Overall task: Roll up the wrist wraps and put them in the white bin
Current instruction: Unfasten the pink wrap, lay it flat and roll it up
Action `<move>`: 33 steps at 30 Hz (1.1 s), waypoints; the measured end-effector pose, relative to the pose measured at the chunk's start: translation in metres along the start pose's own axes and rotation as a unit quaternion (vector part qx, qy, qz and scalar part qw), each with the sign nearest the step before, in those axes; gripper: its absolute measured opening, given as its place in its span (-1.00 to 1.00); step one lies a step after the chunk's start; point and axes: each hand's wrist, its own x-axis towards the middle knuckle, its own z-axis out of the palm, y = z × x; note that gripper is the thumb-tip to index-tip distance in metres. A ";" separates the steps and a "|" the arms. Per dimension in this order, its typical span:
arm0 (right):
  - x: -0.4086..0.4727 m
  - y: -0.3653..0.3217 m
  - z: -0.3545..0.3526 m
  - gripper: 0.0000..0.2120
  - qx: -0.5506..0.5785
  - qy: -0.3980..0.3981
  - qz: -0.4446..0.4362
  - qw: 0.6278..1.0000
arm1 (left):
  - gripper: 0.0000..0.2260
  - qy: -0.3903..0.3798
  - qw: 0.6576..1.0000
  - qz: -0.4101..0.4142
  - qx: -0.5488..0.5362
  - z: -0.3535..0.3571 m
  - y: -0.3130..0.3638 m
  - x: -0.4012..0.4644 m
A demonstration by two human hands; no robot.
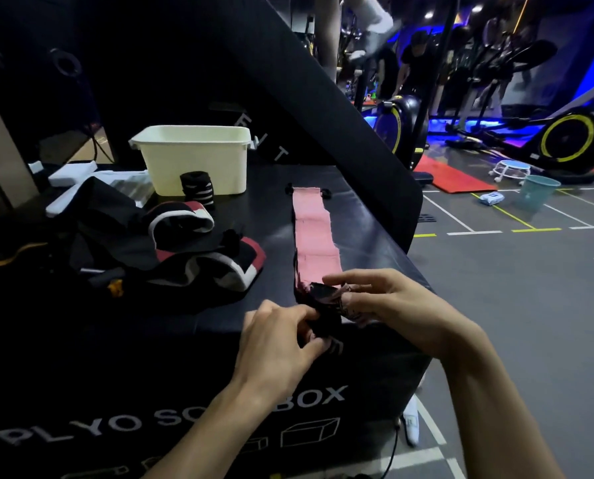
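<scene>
Black plyo box (192, 385), white bin (199, 157) at its far edge. Pink wrap (314, 236) flat along the top, near end (partly rolled) pinched by left hand (281, 344) and right hand (392, 309), fingers curled round it. Rolled black wrap (194, 184) just before bin.

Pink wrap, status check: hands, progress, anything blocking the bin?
Left hand and right hand both pinch the pink wrap at its near end. Roll barely started. Rolled black wrap stands before the white bin; path open.
</scene>
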 end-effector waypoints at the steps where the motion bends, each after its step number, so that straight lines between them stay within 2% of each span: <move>1: -0.002 -0.001 0.000 -0.71 0.001 -0.009 0.003 1.000 | -0.68 -0.008 1.000 -0.010 0.009 0.001 -0.001 -0.001; 3: -0.005 -0.001 0.000 -0.71 -0.006 -0.018 -0.003 1.000 | -0.71 -0.017 1.000 -0.013 0.022 -0.001 0.000 -0.003; 6: -0.006 0.001 0.000 -0.72 -0.025 0.018 -0.029 0.999 | -0.81 -0.010 1.000 0.006 0.013 -0.009 0.001 -0.007; 10: -0.002 0.002 0.004 -0.76 -0.074 0.082 -0.053 0.992 | -0.89 -0.008 0.996 0.090 -0.011 -0.020 0.004 -0.008; 13: 0.001 0.003 0.008 -0.80 -0.126 0.122 -0.076 0.982 | -0.88 0.030 0.986 0.151 -0.061 -0.027 0.003 -0.005; 15: 0.002 0.003 0.011 -0.82 -0.140 0.112 -0.103 0.978 | -0.89 0.070 0.978 0.174 -0.091 -0.030 0.001 -0.001; 18: 0.002 0.001 0.011 -0.87 -0.063 0.086 -0.118 0.987 | -0.91 0.115 0.970 0.181 -0.115 -0.034 0.001 0.004; 21: 0.000 -0.001 0.010 -0.87 -0.007 0.056 -0.103 0.993 | -0.91 0.126 0.969 0.178 -0.119 -0.034 -0.001 0.008; 24: 0.001 -0.001 0.010 -0.92 -0.069 0.088 -0.130 0.985 | -0.92 0.136 0.966 0.198 -0.094 -0.033 0.000 0.009; 27: 0.004 -0.002 0.013 -0.92 -0.169 0.126 -0.180 0.961 | -0.91 0.160 0.960 0.224 -0.052 -0.031 0.004 0.009; 30: 0.004 -0.003 0.013 -0.91 -0.247 0.120 -0.203 0.940 | -0.90 0.163 0.959 0.227 -0.048 -0.030 0.005 0.011; 33: 0.001 -0.005 0.008 -0.89 -0.277 0.098 -0.176 0.940 | -0.92 0.139 0.961 0.229 -0.072 -0.029 0.005 0.010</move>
